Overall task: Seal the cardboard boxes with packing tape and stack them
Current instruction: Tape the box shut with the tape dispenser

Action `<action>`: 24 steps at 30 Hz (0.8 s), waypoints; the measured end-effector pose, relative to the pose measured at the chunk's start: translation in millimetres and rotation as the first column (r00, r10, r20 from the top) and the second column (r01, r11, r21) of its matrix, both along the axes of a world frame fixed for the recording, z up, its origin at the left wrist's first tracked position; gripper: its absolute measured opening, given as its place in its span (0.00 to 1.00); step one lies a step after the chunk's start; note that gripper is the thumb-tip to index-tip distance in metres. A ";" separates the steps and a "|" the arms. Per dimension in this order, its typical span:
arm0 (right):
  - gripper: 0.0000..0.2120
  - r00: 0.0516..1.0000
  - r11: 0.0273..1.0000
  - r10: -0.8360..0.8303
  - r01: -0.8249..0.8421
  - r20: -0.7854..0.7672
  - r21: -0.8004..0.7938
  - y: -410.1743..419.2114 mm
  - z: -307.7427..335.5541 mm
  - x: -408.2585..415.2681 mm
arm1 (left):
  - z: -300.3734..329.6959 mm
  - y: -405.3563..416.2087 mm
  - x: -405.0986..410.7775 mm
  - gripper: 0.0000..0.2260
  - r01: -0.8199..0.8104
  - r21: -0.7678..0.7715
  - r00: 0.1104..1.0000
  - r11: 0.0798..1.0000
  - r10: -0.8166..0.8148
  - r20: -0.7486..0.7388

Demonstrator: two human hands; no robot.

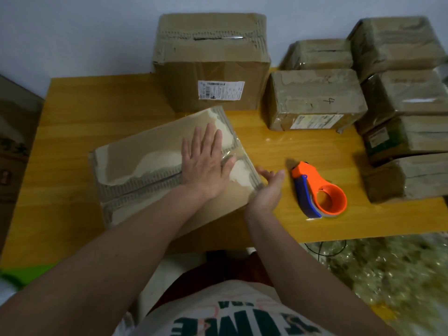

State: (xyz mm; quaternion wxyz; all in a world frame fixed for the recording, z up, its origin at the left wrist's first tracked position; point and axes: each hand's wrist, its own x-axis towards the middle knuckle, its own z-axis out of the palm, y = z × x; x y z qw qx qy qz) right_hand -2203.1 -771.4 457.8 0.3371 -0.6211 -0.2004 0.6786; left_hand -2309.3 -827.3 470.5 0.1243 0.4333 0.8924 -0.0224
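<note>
Clear tape was pressed onto the flat brown cardboard box [167, 166] by the flat, open left hand [206, 163]; the right hand [268, 187], fingers straight, touched its end. The orange-and-blue tape dispenser [320, 190] lay aside; stacking remained.

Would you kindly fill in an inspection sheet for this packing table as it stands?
Surface: yellow wooden table, glossy.
Job's things: flat box under the hands, clear tape across its seam; large box behind; stacked wrapped boxes at right; orange tape dispenser lying on the table.
Clutter: nothing seen.
Grippers: left hand pressing flat on the tape; right hand open against the box's right edge.
Cables: black cable below the table edge.
Surroundings: white wall; another carton at left.
</note>
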 end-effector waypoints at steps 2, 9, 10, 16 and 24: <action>0.25 0.998 0.992 0.007 -0.014 -0.057 -0.122 8.5 -6.6 -5.1 | 6.4 0.4 -10.5 0.31 -0.036 0.016 0.996 0.999 0.034 0.086; 0.25 0.958 0.975 0.207 -0.186 0.200 -0.121 -24.9 4.0 11.5 | 21.6 -40.7 -97.5 0.30 -0.341 0.018 0.939 0.940 0.340 0.057; 0.23 0.954 0.963 0.259 -0.243 0.151 -0.117 -36.2 12.5 12.6 | 22.5 -48.4 -105.9 0.30 -0.356 -0.003 0.933 0.934 0.356 0.054; 0.18 0.827 0.848 0.497 -0.527 0.264 0.058 -30.2 36.0 -33.1 | 30.9 -80.3 -104.6 0.28 -0.466 0.002 0.883 0.885 0.465 0.062; 0.18 0.327 0.246 0.729 -0.945 0.601 0.216 35.5 53.5 -111.8 | 48.2 -120.9 -51.6 0.31 -0.564 -0.033 0.790 0.825 0.550 0.269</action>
